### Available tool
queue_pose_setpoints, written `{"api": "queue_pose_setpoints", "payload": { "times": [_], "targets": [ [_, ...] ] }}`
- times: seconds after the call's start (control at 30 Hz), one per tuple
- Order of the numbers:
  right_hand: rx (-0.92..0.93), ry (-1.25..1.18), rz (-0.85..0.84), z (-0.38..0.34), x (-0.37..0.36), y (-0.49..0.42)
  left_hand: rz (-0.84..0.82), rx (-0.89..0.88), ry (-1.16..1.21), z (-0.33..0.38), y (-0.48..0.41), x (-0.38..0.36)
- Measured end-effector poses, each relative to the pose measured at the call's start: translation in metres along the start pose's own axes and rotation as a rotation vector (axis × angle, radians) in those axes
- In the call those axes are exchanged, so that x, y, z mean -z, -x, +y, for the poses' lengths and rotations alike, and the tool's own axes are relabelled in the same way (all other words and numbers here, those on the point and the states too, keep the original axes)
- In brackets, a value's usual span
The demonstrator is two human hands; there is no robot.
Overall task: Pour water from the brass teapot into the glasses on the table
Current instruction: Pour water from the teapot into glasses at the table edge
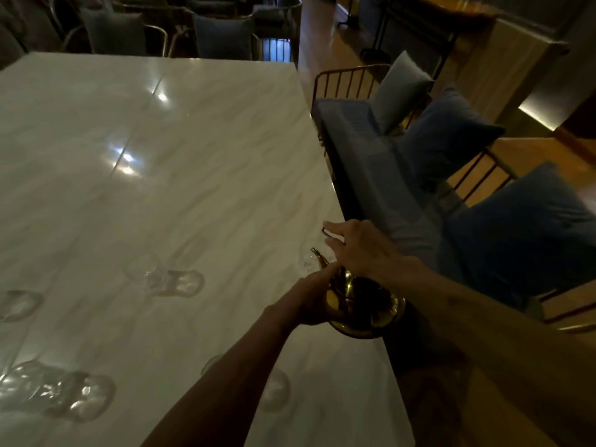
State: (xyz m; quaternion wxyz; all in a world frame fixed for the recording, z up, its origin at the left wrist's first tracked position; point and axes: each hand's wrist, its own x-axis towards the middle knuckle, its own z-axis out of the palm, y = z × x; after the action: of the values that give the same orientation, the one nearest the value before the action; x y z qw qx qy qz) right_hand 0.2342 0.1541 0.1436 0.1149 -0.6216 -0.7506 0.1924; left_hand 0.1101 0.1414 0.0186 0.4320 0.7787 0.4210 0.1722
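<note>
The brass teapot (pixel 364 304) sits low at the right edge of the marble table (pixel 161 188), near the person. Its curved spout (pixel 317 254) points away towards a faint glass (pixel 308 262) just beyond it. The left hand (pixel 311 300) cups the pot's left side, fingers curled round the belly and the forefinger laid up towards the neck. The right hand (pixel 361 250) hangs over the top of the pot, fingers stretched forward and spread above the spout. A small dark shape at one fingertip is too blurred to make out. More clear glasses stand further left on the table, well apart from the pot: a middle glass (pixel 143 269), a left-edge glass (pixel 19 304) and a big near glass (pixel 48 387). A fourth glass (pixel 274 388) shows dimly beside the left forearm. Right of the table runs a bench (pixel 354 130) with blue cushions (pixel 451 137), and chairs (pixel 222 37) line the far end.
</note>
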Motion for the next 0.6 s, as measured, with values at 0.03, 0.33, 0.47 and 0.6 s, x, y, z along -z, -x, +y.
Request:
{"api": "queue_pose_setpoints", "payload": {
  "times": [0.03,0.33,0.47,0.6],
  "targets": [
    [0.003,0.004,-0.024,0.004,0.000,-0.007,-0.007,0.018,0.007,-0.001,-0.005,-0.001],
    [0.006,0.015,-0.179,0.028,-0.007,-0.052,-0.015,0.129,0.093,-0.018,-0.037,-0.012],
    [0.008,0.037,-0.213,0.030,-0.007,-0.063,-0.020,0.152,0.124,-0.019,-0.044,-0.013],
    [-0.010,0.051,-0.228,0.032,-0.008,-0.070,-0.011,0.131,0.150,-0.018,-0.049,-0.014]
  ]
}}
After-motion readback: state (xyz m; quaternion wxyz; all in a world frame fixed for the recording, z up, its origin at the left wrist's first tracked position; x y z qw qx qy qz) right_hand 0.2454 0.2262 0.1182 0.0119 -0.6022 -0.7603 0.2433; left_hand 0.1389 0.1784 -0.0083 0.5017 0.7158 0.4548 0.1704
